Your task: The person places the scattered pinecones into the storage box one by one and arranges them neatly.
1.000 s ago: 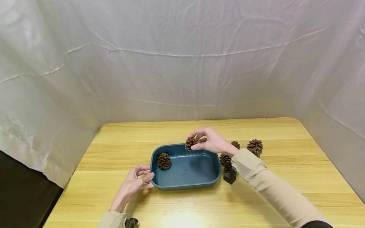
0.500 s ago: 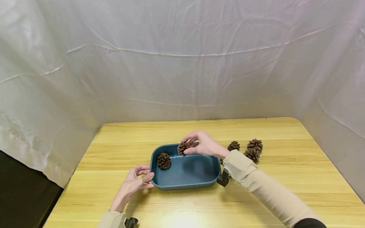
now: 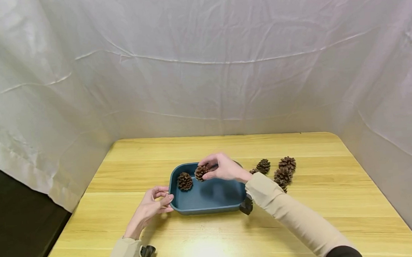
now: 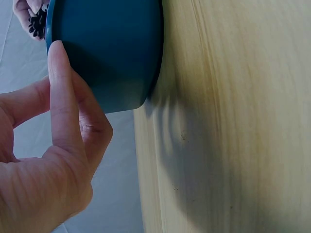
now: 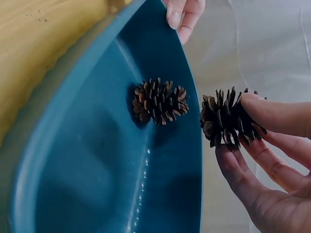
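A dark teal rectangular tub (image 3: 209,210) with rounded corners sits on the table. My left hand (image 3: 151,204) grips its left end, thumb on the rim and fingers along the outside wall (image 4: 109,73). Thumb and fingertips of my right hand (image 3: 223,168) pinch a brown pine cone (image 5: 228,119), held over the back left part of the tub. Inside the tub, at the left end, lies another pine cone (image 3: 184,181). My right forearm and wrist cover the tub's right end from the head camera.
Several loose pine cones (image 3: 284,175) lie on the wooden table (image 3: 340,198) right of the tub, some partly behind my right sleeve (image 3: 268,192). A pale cloth curtain (image 3: 221,83) hangs behind the table and along its sides.
My right hand has moved left and slightly toward me with its pine cone, nearer the one inside the tub. More loose cones show beyond the sleeve. The left hand and tub stay put.
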### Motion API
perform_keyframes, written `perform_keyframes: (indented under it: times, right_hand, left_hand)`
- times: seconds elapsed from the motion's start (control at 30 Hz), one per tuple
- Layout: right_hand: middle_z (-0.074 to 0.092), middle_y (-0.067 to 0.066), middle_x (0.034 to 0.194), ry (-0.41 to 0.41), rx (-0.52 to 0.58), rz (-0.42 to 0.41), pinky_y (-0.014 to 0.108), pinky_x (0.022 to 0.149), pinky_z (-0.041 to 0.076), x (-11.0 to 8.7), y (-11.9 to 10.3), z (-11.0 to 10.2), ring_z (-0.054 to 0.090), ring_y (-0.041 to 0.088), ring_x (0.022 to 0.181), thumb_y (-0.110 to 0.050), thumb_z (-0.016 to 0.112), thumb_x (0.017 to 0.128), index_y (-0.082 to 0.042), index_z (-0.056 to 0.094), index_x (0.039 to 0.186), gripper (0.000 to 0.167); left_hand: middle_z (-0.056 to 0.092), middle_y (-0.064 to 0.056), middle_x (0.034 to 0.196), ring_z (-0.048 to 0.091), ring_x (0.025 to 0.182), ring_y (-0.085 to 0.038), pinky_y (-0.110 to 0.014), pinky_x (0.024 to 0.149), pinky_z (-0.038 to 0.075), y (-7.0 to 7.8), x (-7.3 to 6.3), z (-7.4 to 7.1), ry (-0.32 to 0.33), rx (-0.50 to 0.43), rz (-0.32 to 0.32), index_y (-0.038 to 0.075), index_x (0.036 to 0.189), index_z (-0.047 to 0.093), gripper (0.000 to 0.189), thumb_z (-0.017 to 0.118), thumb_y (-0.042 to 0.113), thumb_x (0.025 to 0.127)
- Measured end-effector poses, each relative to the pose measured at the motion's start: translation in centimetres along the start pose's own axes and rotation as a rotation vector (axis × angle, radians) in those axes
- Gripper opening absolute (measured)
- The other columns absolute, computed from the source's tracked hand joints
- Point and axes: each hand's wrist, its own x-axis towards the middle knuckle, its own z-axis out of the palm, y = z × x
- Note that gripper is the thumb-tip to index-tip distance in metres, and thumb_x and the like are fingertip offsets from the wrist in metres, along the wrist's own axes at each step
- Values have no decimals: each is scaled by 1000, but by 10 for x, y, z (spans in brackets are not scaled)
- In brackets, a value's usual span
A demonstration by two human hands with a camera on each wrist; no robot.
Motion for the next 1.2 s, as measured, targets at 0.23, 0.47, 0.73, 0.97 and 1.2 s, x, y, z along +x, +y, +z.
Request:
perform_keyframes:
  times: [0.23, 0.47, 0.73, 0.97, 1.2]
  right_hand:
    - [67, 17, 127, -20, 34, 17, 37, 96, 62, 1, 0, 8, 66, 32, 114, -7, 76, 89, -2, 68, 125, 38]
    - [68, 15, 128, -26, 51, 33, 38, 96, 61, 4, 2, 19, 65, 31, 114, -8, 77, 88, -6, 70, 122, 35]
    - [67, 14, 128, -31, 95, 76, 34, 87, 63, 9, 5, 30, 65, 31, 112, -6, 78, 87, -7, 71, 119, 33]
    - [69, 10, 125, -27, 95, 116, 30, 85, 62, 12, 3, 42, 65, 28, 110, -4, 79, 85, -10, 73, 116, 32]
    - [69, 10, 124, -40, 94, 129, 29, 82, 62, 14, 7, 51, 66, 26, 106, -3, 80, 84, -8, 73, 117, 34]
  left_hand:
    - [54, -3, 95, 59, 71, -8, -22, 69, 66, -1, 1, 0, 7, -2, 0, -17, 135, 38, 45, 58, -2, 97]
    - [53, -4, 96, 60, 71, -9, -23, 70, 66, -1, 1, 0, 7, -9, -7, -17, 135, 38, 45, 59, -3, 97]
    - [54, -4, 95, 60, 70, -8, -22, 69, 66, -1, 1, 0, 13, -11, -6, -17, 134, 38, 45, 59, -3, 97]
    - [54, -3, 95, 61, 69, -8, -22, 69, 66, -1, 1, -1, 14, -16, -8, -17, 134, 39, 45, 59, -3, 97]
    - [54, -3, 94, 62, 70, -8, -22, 68, 66, -1, 2, -1, 10, -13, -3, -17, 134, 39, 44, 59, -3, 97]
